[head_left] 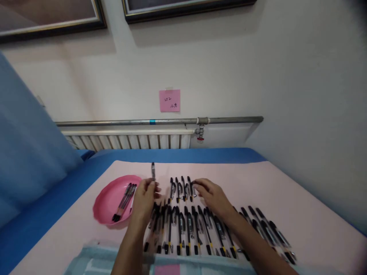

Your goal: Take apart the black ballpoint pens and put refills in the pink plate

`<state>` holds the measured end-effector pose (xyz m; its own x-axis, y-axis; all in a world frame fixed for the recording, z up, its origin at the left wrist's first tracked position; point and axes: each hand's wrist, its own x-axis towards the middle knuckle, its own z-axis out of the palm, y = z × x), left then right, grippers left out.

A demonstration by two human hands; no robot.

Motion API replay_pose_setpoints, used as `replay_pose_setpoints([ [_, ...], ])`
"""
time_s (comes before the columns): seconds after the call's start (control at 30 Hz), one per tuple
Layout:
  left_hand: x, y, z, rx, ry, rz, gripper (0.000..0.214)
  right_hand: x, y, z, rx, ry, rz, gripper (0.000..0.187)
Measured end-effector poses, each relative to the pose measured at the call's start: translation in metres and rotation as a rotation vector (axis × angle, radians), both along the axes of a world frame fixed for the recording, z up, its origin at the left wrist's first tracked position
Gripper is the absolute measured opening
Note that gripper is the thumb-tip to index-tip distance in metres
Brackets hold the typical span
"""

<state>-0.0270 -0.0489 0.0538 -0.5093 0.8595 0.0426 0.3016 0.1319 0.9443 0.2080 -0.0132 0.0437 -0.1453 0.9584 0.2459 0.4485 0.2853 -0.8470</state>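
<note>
1. Nearest us, a teal checked cloth [114, 263] is lying across the front edge of the pink-covered counter [301, 206].
2. We are gripping one pen [153, 170] in our left hand [146, 200], fingers closed round it, its far end pointing away from us.
3. Our right hand [213, 196] is resting open, fingertips touching the short row of pens [180, 189].
4. Beneath both wrists, a long row of pens [189, 229] is lying side by side.
5. Left of our hands, a pink dish [106, 198] is holding a few more pens [124, 200].
</note>
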Motion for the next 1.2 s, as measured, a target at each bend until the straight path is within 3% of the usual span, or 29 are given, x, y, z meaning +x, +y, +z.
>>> replay_pose_setpoints([
  [0.07,0.039,-0.007,0.004,0.117,-0.406,-0.240,0.023,-0.009,-0.009,0.011,-0.072,0.149,0.034,0.023],
  [0.13,0.074,-0.017,0.007,0.117,-0.667,-0.411,0.022,-0.017,-0.018,0.020,-0.131,0.338,0.086,0.027],
  [0.27,0.113,-0.035,0.011,0.013,-0.907,-0.541,0.028,-0.028,-0.032,0.028,-0.193,0.590,0.141,0.031],
  [0.5,0.127,-0.039,0.008,-0.135,-0.867,-0.397,0.051,-0.040,-0.040,0.019,-0.149,0.543,-0.109,0.025],
  [0.8,0.130,-0.040,0.009,-0.164,-0.829,-0.453,0.049,-0.040,-0.040,0.018,-0.086,0.526,-0.140,0.023],
  [1.07,0.114,-0.031,-0.003,-0.221,-0.556,-0.630,0.039,-0.023,-0.017,0.021,-0.078,0.872,-0.144,0.018],
  [1.2,0.109,-0.028,-0.002,-0.239,-0.530,-0.614,0.040,-0.009,-0.007,0.028,-0.138,1.012,-0.145,0.017],
])
